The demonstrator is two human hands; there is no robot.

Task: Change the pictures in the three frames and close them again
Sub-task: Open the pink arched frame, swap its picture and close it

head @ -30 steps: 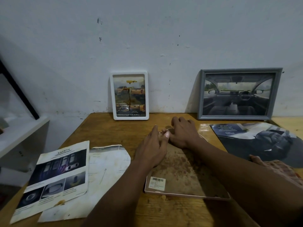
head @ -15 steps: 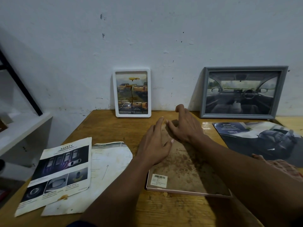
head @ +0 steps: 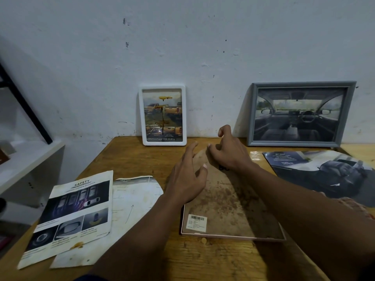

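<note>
The left hand (head: 186, 179) lies palm down with fingers extended on the left part of the backing board (head: 227, 199). It grasps nothing; its likely function is to hold the board down. The right hand (head: 229, 155) sits at the board's far edge, fingers curled and index lifted. Whether it pinches a tab or clip there cannot be told. Both forearms reach forward from the near side, the right one crossing the board's right half.

The board belongs to the pink-rimmed frame (head: 233, 237), which lies face down on the wooden table (head: 132, 159) with a barcode label (head: 196, 223) at its near-left corner. This orientation exposes the back for access.

The white frame (head: 164, 115) and the grey frame (head: 300, 114) stand leaning against the wall, each holding a picture. A safety leaflet (head: 75, 211) and a pale sheet (head: 134, 199) lie to the left, a car brochure (head: 324, 173) to the right.
</note>
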